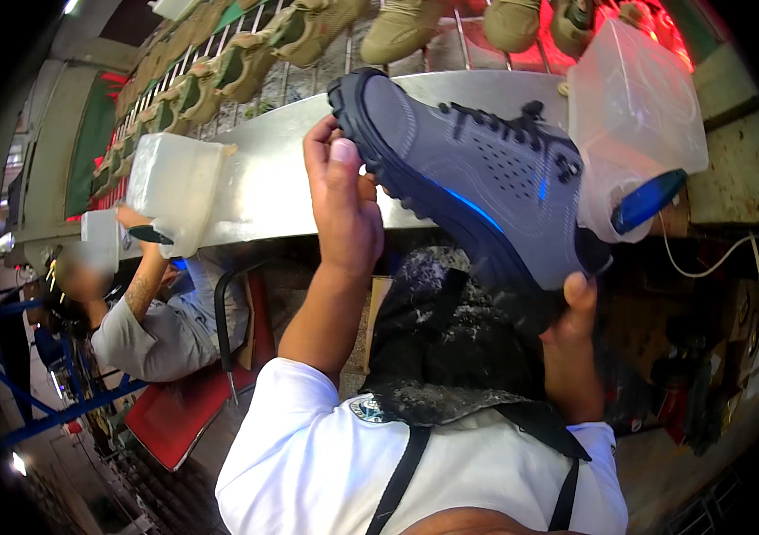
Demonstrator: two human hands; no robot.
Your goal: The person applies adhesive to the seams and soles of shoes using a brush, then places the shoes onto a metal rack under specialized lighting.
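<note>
Between my two hands I hold up a grey shoe [478,169] with a thick black lugged sole, black laces and a patch of small holes on its side. Its toe points to the upper left, its heel to the lower right. My left hand [344,192] grips the sole near the toe, thumb against the edge. My right hand [573,312] holds the heel end, with the thumb showing and the other fingers mostly hidden behind the sole. Close to the shoe's collar stands a translucent plastic container [638,98] with a blue brush handle [649,201] sticking out of its mouth.
A metal ledge [264,192] runs behind the shoe. Beyond it, tan shoes [402,31] sit on a rack with red glow. Another translucent container [174,183] stands at left, near a seated co-worker [152,330] and a red chair [179,419]. A white cable [701,275] hangs at right.
</note>
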